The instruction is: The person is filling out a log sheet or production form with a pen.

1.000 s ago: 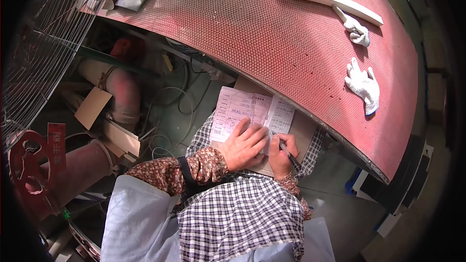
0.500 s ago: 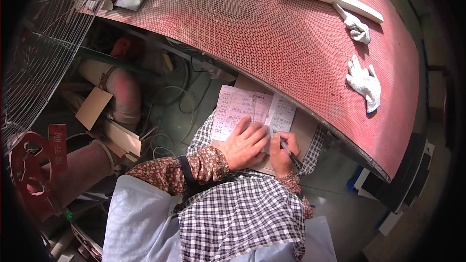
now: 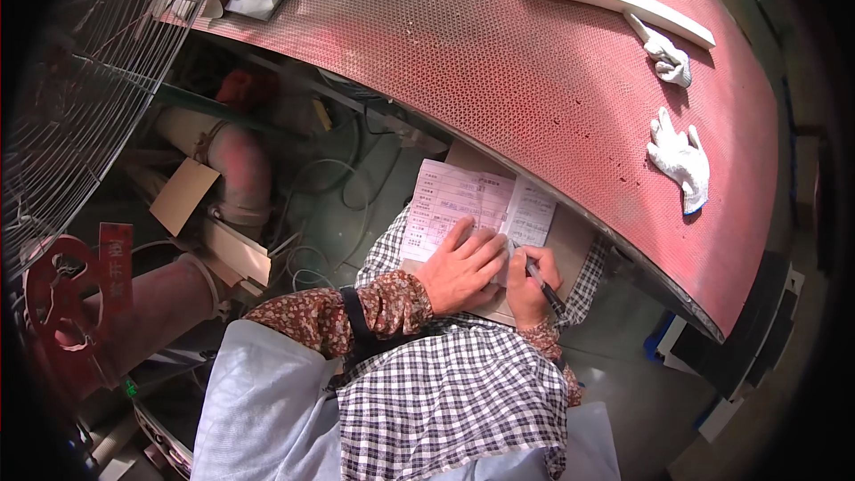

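Two hands on paperwork in my lap. R hand [image 3: 532, 285] is closed in a writing grip on pen [image 3: 548, 294], thumb + fingers snug; its back end sticks out lower R. Can't tell if nib touches. L hand [image 3: 463, 269] lies palm down, fingers extended, over lower R part of pink form [image 3: 459, 191]; can't tell what's under palm. White sheet [image 3: 534, 214] sits R of form, both on brown board [image 3: 570, 254], checked cloth [image 3: 454, 401] below.

Clearances: red table [image 3: 445, 53] edge runs diag. past top of board, v. near white sheet's top. Strip of board shows btwn R hand & table edge, so some room there. More room L of form, floor + hoses [image 3: 343, 169] beyond. Gloves [image 3: 681, 160] & white bar [image 3: 614, 2] up on table, well apart from hands.
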### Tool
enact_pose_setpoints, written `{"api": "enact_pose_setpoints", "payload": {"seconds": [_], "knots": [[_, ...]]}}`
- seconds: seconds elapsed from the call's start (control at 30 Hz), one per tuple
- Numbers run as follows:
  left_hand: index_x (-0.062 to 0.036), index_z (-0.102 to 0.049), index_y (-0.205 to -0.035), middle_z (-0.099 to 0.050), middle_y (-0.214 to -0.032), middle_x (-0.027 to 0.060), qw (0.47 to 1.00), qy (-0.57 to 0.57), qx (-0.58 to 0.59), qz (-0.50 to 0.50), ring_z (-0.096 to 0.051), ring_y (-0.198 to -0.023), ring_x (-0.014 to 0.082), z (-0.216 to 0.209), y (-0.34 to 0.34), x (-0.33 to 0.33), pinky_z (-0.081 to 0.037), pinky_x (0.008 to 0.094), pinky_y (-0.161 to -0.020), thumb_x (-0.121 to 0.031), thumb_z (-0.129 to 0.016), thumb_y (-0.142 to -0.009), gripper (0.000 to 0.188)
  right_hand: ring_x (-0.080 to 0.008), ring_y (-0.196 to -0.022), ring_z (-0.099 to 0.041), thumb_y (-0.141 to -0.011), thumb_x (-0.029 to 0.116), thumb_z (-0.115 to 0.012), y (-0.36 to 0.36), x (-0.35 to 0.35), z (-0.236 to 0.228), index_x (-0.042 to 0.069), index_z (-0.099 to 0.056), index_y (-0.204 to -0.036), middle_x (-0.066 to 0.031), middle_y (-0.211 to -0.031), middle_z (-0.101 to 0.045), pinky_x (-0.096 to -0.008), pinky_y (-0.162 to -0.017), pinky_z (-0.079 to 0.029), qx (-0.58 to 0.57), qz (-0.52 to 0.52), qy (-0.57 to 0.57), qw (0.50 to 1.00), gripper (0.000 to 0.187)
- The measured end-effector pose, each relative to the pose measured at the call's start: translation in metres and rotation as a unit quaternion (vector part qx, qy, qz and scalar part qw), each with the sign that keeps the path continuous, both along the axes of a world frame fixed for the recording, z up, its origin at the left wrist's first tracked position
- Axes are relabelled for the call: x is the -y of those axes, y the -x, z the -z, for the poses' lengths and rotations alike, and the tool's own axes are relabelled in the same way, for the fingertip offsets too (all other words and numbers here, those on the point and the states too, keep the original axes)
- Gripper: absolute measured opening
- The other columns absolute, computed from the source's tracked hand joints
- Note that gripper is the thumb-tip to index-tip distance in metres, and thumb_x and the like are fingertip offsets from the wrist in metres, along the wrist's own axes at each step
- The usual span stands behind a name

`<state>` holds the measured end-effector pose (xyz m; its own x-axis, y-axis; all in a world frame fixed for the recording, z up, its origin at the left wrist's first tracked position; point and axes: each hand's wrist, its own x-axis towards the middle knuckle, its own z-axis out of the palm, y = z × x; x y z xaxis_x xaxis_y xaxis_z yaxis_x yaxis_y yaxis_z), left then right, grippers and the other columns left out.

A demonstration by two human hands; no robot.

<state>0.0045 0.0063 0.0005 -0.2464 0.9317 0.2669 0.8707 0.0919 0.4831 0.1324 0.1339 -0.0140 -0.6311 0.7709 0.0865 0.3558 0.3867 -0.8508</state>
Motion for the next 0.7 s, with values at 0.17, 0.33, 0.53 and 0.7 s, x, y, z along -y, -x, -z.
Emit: {"api": "enact_pose_setpoints", "payload": {"seconds": [0.17, 0.33, 0.53, 0.7], "knots": [[-0.0044, -0.064, -0.126, -0.062, -0.138, 0.0114, 1.000, 0.009, 0.001, 0.003, -0.058, -0.131, 0.0290, -0.0036, 0.0010, -0.0003, -0.036, 0.0586, -0.120, -0.031, -0.082, -0.077, 0.058, -0.0154, -0.070, -0.063, -0.097, 0.013, -0.070, -0.0024, -0.0011, 0.0016, 0.000, -0.065, -0.098, -0.0086, -0.080, -0.068, -0.0337, -0.066, -0.053, 0.003, -0.010, 0.009, 1.000, 0.014], [-0.0043, -0.065, -0.126, -0.062, -0.138, 0.0114, 1.000, 0.014, 0.006, 0.009, -0.058, -0.131, 0.0288, -0.0038, 0.0017, -0.0002, -0.036, 0.0584, -0.119, -0.031, -0.082, -0.077, 0.059, -0.0151, -0.070, -0.063, -0.097, 0.014, -0.071, -0.0037, -0.0014, 0.0017, 0.000, -0.065, -0.099, -0.0086, -0.080, -0.068, -0.0335, -0.065, -0.053, 0.009, -0.010, 0.008, 1.000, 0.015], [-0.0042, -0.065, -0.125, -0.062, -0.137, 0.0113, 1.000, -0.001, 0.005, 0.003, -0.058, -0.130, 0.0288, 0.0001, 0.0001, 0.0001, -0.036, 0.0582, -0.119, -0.031, -0.082, -0.076, 0.058, -0.0282, -0.062, -0.068, -0.092, 0.012, -0.073, 0.0009, -0.0012, -0.0026, 0.002, -0.066, -0.090, -0.0139, -0.074, -0.069, -0.0404, -0.058, -0.054, 0.001, 0.005, -0.005, 1.000, 0.013], [-0.0043, -0.065, -0.125, -0.062, -0.137, 0.0113, 1.000, -0.005, 0.005, 0.005, -0.058, -0.130, 0.0286, -0.0005, 0.0009, -0.0007, -0.036, 0.0579, -0.118, -0.031, -0.082, -0.075, 0.059, -0.0275, -0.062, -0.068, -0.092, 0.012, -0.073, 0.0001, -0.0013, -0.0003, 0.002, -0.066, -0.091, -0.0141, -0.074, -0.069, -0.0399, -0.058, -0.054, -0.006, 0.006, -0.012, 1.000, 0.013]]}}
